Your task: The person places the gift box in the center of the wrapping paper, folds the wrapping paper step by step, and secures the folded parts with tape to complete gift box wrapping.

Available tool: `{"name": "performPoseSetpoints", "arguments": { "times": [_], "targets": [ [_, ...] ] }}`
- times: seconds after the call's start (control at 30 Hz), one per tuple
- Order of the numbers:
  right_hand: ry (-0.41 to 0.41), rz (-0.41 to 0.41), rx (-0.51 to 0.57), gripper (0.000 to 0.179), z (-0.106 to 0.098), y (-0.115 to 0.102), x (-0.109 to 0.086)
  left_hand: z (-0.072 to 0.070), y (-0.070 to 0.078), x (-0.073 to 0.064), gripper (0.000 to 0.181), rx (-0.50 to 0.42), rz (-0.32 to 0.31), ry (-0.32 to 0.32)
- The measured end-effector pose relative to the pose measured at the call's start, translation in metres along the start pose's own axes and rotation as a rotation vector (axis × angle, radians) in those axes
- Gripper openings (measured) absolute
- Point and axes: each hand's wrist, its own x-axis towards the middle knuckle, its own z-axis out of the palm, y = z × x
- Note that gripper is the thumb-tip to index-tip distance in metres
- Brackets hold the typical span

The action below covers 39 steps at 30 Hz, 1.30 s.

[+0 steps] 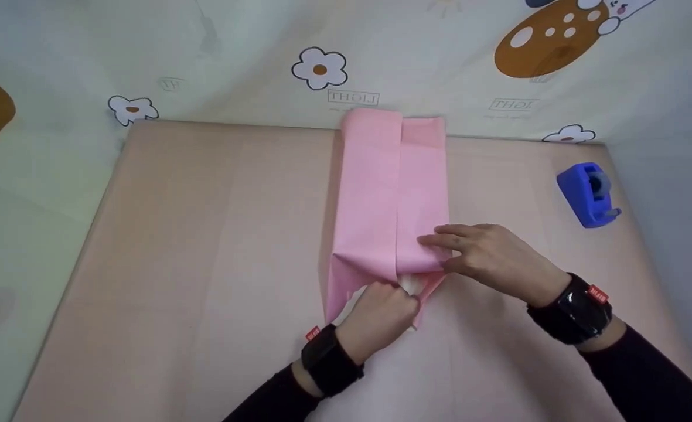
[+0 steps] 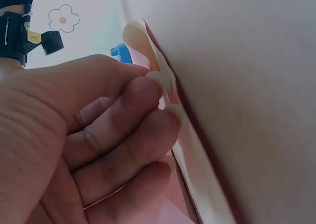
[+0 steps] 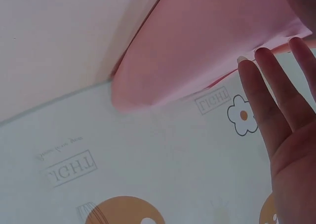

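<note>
A long folded piece of pink paper (image 1: 369,187) lies on the table, its lengthwise seam facing up. At its near end the folds spread apart and a whitish inner side shows. My left hand (image 1: 381,313) is at this near end with curled fingers. In the left wrist view its thumb and fingertips (image 2: 148,88) pinch the edge of the paper, though the exact contact is partly hidden. My right hand (image 1: 492,258) rests on the right side of the paper near that end. Its fingers (image 3: 261,95) look straight in the right wrist view.
A blue tape dispenser (image 1: 589,196) stands at the table's right side. The table (image 1: 234,264) has a pale pink cover. Behind it hangs a light patterned sheet (image 1: 234,58) with flowers, and the paper's far end reaches the table's back edge.
</note>
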Motion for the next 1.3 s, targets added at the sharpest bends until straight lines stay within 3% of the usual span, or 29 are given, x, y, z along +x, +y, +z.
{"name": "performPoseSetpoints", "arguments": {
  "times": [0.17,0.33,0.5,0.63,0.77,0.9,1.13,1.3],
  "targets": [
    [0.000,-0.002,0.017,0.014,0.001,0.002,0.001,-0.001,0.000,-0.001,0.020,0.002,-0.014,-0.013],
    [0.060,0.018,0.122,0.018,0.007,0.009,0.000,-0.002,-0.002,-0.002,0.020,-0.002,-0.079,-0.041],
    [0.142,0.078,0.199,0.056,0.018,0.015,-0.006,-0.001,-0.004,-0.003,0.022,0.029,-0.190,0.011],
    [0.128,0.142,0.209,0.083,0.024,0.016,-0.008,-0.002,-0.006,-0.002,0.022,-0.044,-0.301,0.020],
    [0.117,0.180,0.258,0.081,0.029,0.016,-0.009,-0.002,-0.011,-0.001,0.022,-0.097,-0.405,0.008],
    [0.141,0.206,0.278,0.076,0.034,0.015,-0.010,-0.001,-0.014,0.000,0.022,-0.105,-0.468,0.002],
    [0.161,0.243,0.251,0.074,0.038,0.010,-0.010,-0.001,-0.018,0.003,0.018,-0.126,-0.494,-0.027],
    [0.238,0.221,0.213,0.073,0.042,0.007,-0.008,0.000,-0.020,0.003,0.019,-0.113,-0.491,-0.039]
  ]
}}
